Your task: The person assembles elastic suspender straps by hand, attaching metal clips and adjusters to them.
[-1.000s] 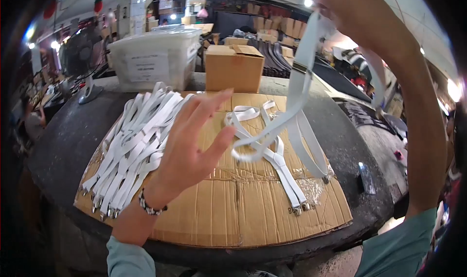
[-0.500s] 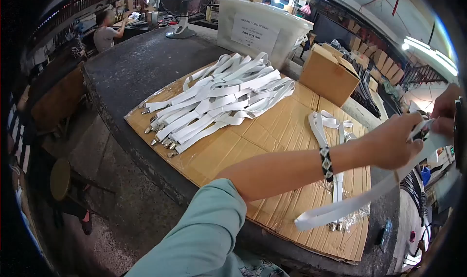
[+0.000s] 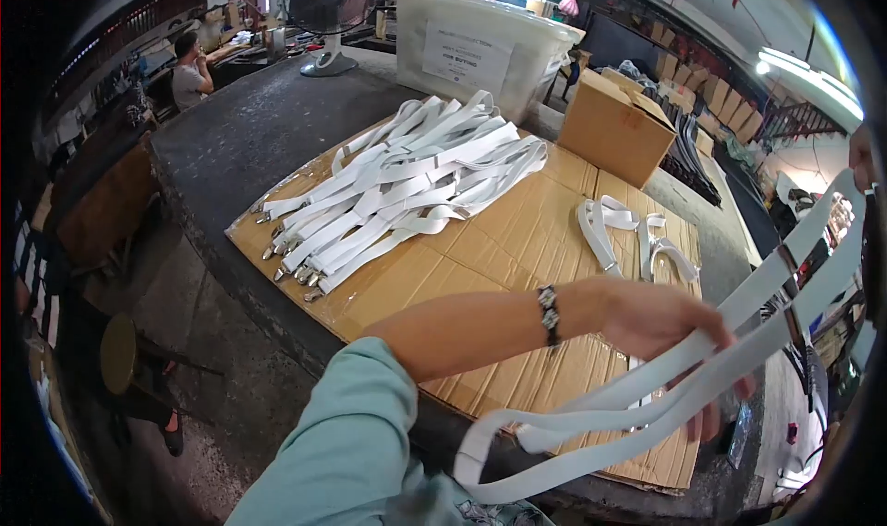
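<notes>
White elastic straps [image 3: 591, 420] with metal sliders hang in a long loop across the front right of the work surface. My left hand [image 3: 661, 327], a patterned band at its wrist, has its curved fingers around these straps; the fingertips are partly hidden and slightly blurred. Only a small part of my right hand [image 3: 861, 157] shows at the right edge, at the upper end of the same straps. A pile of white suspenders [image 3: 425, 170] with metal clips lies at the left of a flat cardboard sheet [image 3: 490, 267]. Another white suspender [image 3: 601, 235] lies partly under my left forearm.
The cardboard rests on a dark table [image 3: 249, 124]. Behind it stand a fan [image 3: 328, 60], a labelled translucent bin [image 3: 480, 50] and a cardboard box [image 3: 614, 129]. A seated person [image 3: 189, 78] is at the far left. A round stool [image 3: 118, 353] stands on the floor.
My left hand has moved left and down, away from my right hand, and the straps now stretch between them. The loop hangs lower and farther left. The view has shifted slightly.
</notes>
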The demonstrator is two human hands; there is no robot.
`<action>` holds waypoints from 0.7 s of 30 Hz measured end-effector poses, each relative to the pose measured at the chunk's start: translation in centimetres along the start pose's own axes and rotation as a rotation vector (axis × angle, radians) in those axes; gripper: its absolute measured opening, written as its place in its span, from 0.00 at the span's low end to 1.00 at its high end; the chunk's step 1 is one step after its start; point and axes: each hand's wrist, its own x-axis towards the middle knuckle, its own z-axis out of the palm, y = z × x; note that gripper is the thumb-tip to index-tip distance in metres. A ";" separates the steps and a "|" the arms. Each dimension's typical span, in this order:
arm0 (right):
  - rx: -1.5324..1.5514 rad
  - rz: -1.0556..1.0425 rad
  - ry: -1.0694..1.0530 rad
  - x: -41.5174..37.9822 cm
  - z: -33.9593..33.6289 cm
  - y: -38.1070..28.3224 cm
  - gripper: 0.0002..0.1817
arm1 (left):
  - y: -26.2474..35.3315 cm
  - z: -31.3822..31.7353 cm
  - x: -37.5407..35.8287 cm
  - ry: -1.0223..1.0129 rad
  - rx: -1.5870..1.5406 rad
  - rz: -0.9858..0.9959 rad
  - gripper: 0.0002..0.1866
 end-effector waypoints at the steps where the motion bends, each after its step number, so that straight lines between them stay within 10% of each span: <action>1: 0.067 0.061 0.195 1.8 -3.0 3.7 0.09 | -1.0 0.1 -0.7 0.023 -0.050 -0.006 0.27; 2: 0.143 0.107 0.395 3.6 -6.0 7.4 0.12 | -1.7 0.3 -1.6 0.048 -0.087 -0.014 0.29; 11: -0.465 -0.238 -0.020 3.9 6.1 11.7 0.20 | 5.7 3.3 -16.1 0.465 0.656 -0.486 0.16; 15: 0.091 -0.241 -0.317 5.9 14.6 15.2 0.17 | 9.8 3.7 -20.8 0.889 0.974 -0.691 0.12; 21: 0.272 -0.291 -0.276 6.8 26.7 18.1 0.16 | 10.6 -1.2 -25.3 0.855 1.172 -1.051 0.13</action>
